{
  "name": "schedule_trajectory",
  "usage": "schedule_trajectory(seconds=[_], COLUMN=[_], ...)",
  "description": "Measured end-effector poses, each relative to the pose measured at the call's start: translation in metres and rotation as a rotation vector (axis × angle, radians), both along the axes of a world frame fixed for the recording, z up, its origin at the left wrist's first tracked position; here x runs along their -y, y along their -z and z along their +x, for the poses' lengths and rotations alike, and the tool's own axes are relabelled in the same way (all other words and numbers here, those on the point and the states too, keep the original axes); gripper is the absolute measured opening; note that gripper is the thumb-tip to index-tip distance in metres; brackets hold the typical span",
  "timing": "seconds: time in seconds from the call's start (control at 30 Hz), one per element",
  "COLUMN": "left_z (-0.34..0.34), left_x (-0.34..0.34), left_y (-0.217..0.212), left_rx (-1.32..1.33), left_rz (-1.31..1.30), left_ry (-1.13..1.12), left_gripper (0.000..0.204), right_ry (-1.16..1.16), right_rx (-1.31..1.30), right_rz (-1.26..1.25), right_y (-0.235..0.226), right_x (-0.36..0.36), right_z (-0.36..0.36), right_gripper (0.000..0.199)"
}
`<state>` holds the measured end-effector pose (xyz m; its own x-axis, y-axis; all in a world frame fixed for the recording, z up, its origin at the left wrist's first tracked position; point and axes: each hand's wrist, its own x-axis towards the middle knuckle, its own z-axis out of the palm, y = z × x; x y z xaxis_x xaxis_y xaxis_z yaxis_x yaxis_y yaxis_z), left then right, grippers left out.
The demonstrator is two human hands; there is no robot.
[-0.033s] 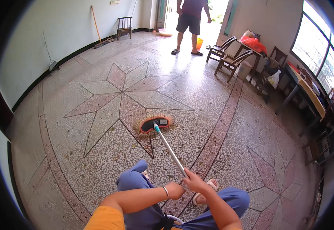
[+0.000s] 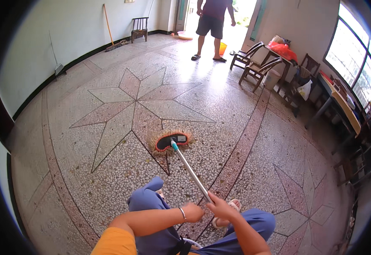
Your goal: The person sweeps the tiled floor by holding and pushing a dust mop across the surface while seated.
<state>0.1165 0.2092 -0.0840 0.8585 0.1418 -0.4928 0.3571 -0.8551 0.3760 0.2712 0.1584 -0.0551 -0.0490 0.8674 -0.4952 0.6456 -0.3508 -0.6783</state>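
Note:
A flat mop with a red and black head (image 2: 171, 141) fringed in tan fibres rests on the terrazzo floor, at the lower point of a star pattern (image 2: 138, 106). Its silver handle (image 2: 192, 172) with a teal joint slants back toward me. My left hand (image 2: 192, 212), a bangle on the wrist, is closed around the handle's near end. My right hand (image 2: 221, 207) grips the handle just beside it. Below the hands are my blue trousers and a sandalled foot (image 2: 235, 205).
Another person (image 2: 211, 25) stands at the bright doorway beside an orange bucket (image 2: 222, 48). Two wooden chairs (image 2: 253, 63), a white bin (image 2: 272, 78) and tables (image 2: 343, 106) line the right side. A chair (image 2: 139, 27) and a broom (image 2: 109, 29) stand by the far wall.

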Motion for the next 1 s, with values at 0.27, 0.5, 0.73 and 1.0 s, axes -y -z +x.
schedule_trajectory(seconds=[0.27,0.5,0.73,1.0], left_z=[-0.005,-0.003,0.015,-0.006], left_x=[0.011,0.023,-0.003,-0.001], left_y=[-0.021,-0.004,0.016,0.035], left_rx=[0.132,0.135,0.214,0.148], left_rz=[-0.074,-0.066,0.032,0.074], left_ry=[0.062,0.11,-0.092,-0.145], left_gripper=[0.035,0.031,0.019,0.015], right_ry=[0.13,0.07,0.026,-0.041], right_rx=[-0.164,0.024,0.121,-0.037], right_rz=[0.215,0.155,0.213,0.146], right_y=[-0.068,-0.038,0.022,0.03], right_x=[0.137,0.058,-0.085,-0.042], right_z=[0.011,0.017,-0.02,-0.008], right_gripper=[0.052,0.051,0.049,0.055])
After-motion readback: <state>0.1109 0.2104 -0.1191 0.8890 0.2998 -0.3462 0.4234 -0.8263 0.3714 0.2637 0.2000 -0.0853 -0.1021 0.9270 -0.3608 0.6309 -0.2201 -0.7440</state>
